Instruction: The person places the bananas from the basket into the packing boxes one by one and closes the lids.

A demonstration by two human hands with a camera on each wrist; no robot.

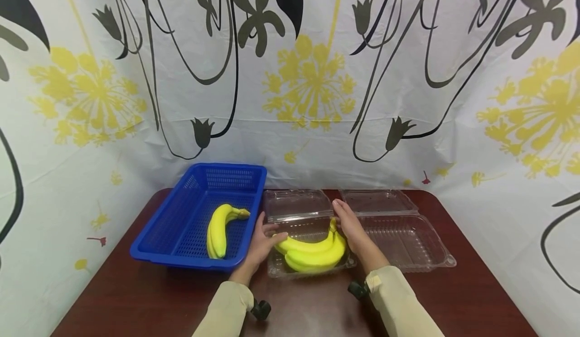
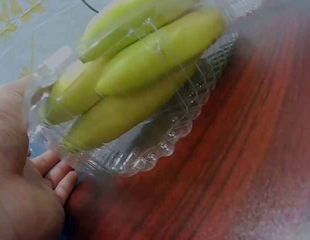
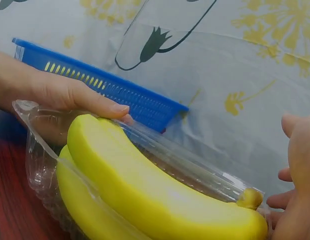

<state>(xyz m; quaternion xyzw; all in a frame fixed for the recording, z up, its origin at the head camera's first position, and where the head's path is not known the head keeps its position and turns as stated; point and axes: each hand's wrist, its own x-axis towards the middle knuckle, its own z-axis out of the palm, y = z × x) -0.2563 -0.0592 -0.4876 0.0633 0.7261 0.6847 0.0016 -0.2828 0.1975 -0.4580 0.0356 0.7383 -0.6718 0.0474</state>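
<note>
A bunch of yellow bananas (image 1: pixel 314 254) lies in a clear plastic clamshell container (image 1: pixel 290 271), its lid folded back. At the container's left end is my left hand (image 1: pixel 260 244); its thumb reaches over the rim beside the banana tips, with the fingers along the outside wall. In the left wrist view, the bananas (image 2: pixel 140 70) show through the clear wall, the fingertips (image 2: pixel 57 172) low at its end. My right hand (image 1: pixel 352 228) is at the other end, by the banana stem (image 3: pixel 251 198), thumb apart and fingers against the container's end.
Left of the container stands a blue plastic basket (image 1: pixel 158 244) with another bunch of bananas (image 1: pixel 219 231) inside. A second clear container (image 1: pixel 423 241), lid folded back, sits on the right. All rest on a dark red-brown table (image 1: pixel 471 296) before a flower-patterned cloth (image 1: pixel 308 150).
</note>
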